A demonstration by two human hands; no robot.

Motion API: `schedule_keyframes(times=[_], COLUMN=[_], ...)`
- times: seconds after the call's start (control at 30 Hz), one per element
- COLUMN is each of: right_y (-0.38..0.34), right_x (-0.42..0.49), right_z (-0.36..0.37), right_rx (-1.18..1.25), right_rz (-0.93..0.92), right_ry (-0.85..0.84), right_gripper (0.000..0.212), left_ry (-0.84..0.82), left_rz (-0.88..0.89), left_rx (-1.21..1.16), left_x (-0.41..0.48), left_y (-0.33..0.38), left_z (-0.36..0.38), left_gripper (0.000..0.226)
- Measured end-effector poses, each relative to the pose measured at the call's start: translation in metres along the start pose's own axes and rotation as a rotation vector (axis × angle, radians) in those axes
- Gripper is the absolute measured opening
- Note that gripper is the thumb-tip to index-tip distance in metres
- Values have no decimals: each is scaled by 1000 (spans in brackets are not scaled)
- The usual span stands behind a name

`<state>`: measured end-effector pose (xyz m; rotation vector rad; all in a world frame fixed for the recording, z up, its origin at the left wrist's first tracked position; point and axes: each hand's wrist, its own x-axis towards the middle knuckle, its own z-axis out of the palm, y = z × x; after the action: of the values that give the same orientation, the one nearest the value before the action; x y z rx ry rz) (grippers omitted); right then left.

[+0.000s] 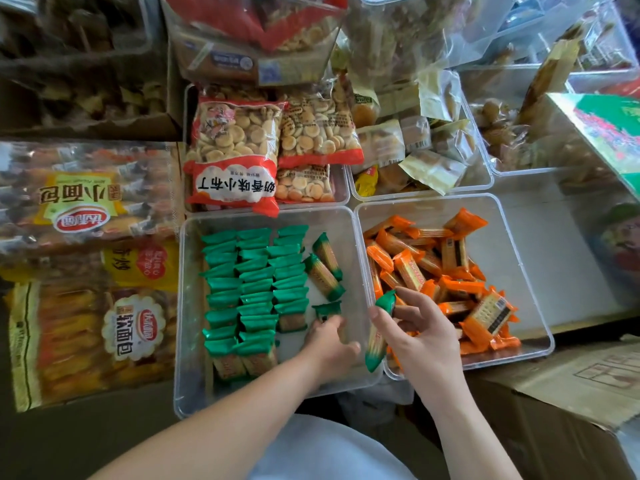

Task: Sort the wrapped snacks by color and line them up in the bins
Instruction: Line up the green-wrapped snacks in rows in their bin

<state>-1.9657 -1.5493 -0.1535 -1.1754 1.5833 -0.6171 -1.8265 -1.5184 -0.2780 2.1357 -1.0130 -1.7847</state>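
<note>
Cardboard box (pixel 568 403) beside bagged bread (pixel 83 209)

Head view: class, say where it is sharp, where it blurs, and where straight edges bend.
Head view: sharpest on the green rows and orange pile; the green snack in the right hand is slightly soft; top bags smear; bin rim bows from the wide lens; bright light washes out the clear tubs at top right.
</note>
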Motion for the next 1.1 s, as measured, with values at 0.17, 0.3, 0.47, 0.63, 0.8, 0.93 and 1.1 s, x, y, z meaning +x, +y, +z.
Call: schedule_keyframes(times=[0.17,0.3,0.47,0.63,0.8,0.93,1.1], right_y=[6,5,0,-9,-21,-38,-49], right_x=[-6,-6,-6,-2,3,6,14], right_z=[-3,-3,-1,15,48,68,84], right_rx=[-8,-7,-9,-35,39,147,156], right_rz=[25,24,-4,-51,-35,33,50], right_ry=[33,19,-20,-142,-281,-371,-441], right_gripper=[55,56,52,36,32,35,39], left_ry=[78,35,68,306,535,610,532], left_rz=[2,69,187,344,436,509,533], left_rx=[130,197,203,-72,-164,-169,-111], left_x=[-8,-10,-30,-67,-107,-121,-131], left_y=[3,4,13,1,-3,-12,-20], left_z=[-5,-4,-13,-46,-81,-97,-106], left_gripper=[53,55,45,14,66,52,44])
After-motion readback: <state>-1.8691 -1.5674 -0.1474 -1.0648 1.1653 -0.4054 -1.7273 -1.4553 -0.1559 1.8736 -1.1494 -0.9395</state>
